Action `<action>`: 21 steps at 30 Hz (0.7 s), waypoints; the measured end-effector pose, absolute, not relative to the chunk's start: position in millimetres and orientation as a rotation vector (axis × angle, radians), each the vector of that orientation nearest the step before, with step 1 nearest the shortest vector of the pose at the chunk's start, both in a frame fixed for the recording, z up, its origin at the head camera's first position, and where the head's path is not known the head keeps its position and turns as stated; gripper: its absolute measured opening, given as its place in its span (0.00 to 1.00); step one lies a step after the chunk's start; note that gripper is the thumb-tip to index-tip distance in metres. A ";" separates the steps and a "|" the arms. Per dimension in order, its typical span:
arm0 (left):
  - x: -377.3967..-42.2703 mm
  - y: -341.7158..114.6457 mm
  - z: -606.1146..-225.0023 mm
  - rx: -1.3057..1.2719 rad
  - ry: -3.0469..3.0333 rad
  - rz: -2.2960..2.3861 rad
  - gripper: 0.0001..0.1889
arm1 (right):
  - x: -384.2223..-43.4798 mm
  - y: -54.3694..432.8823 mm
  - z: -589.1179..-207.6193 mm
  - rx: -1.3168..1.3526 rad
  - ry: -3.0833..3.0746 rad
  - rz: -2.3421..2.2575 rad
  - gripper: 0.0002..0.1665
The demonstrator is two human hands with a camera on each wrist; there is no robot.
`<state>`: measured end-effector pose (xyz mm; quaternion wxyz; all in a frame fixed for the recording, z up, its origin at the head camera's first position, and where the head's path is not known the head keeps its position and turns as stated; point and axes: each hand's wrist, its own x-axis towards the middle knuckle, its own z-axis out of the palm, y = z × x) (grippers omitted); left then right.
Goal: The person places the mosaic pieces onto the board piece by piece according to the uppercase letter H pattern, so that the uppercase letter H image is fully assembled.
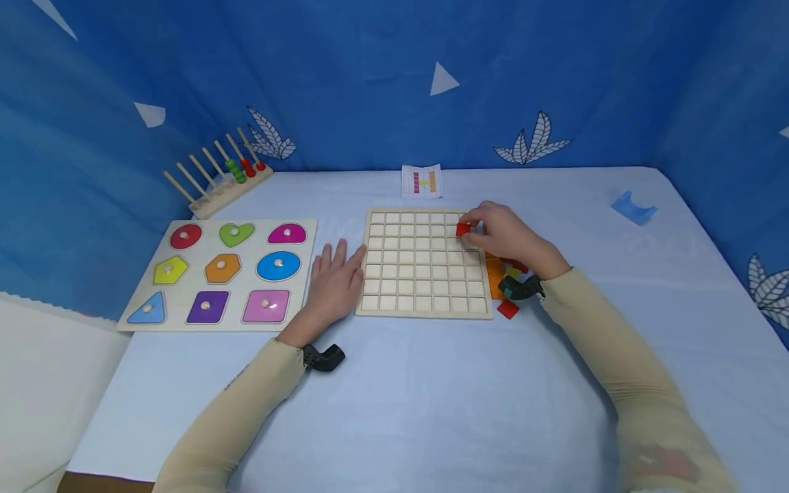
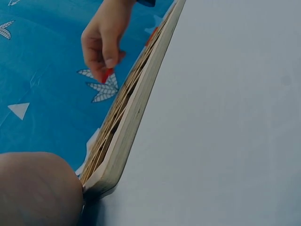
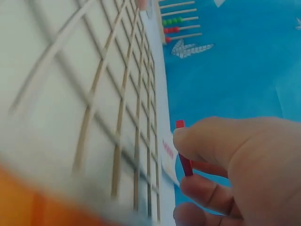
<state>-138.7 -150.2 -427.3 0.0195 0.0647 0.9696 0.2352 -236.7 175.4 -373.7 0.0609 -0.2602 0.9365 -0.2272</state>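
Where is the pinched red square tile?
In the head view, the red square tile is in the right hand, near the far right corner of the pale wooden grid board.

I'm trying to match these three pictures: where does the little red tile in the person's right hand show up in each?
Head view: the red tile is right of centre, held in the right hand.
Left wrist view: red tile at upper left, partly hidden.
Right wrist view: red tile right of centre, seen nearly edge-on.
Shared landmark: the wooden grid board, visible in all three views.
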 end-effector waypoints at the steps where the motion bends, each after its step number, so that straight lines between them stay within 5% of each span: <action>1: -138.5 -149.9 -427.3 0.202 3.007 0.731 0.29 | -238.2 171.5 -373.7 -0.800 2.829 -0.690 0.21; 21: -138.2 -151.5 -427.3 0.210 2.995 0.749 0.28 | -249.1 109.8 -377.6 -0.935 2.739 -0.704 0.19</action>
